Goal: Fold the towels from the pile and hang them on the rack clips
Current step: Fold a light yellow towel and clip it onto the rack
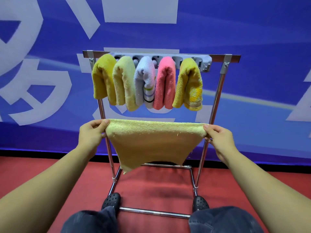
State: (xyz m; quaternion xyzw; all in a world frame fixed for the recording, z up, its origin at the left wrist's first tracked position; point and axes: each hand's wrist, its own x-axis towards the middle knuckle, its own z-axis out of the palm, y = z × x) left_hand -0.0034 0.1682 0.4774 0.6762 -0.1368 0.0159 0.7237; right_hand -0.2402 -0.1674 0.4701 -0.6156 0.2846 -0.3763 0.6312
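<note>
Head view: rack clips (162, 60) towel-hidden.

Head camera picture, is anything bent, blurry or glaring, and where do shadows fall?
Head view: wide-angle bending, so the rack posts lean and the forearms balloon at the bottom corners; the held towel and both hands, left and right, look sharp; bright highlights streak the chrome tubes; a soft shadow lies on the red floor under the towel.

Both hands, left hand (90, 134) and right hand (218, 137), pinch pale yellow towel (153, 142) stretched mid-frame; five folded towels (146, 81) hang on rack (217, 98) above.
</note>
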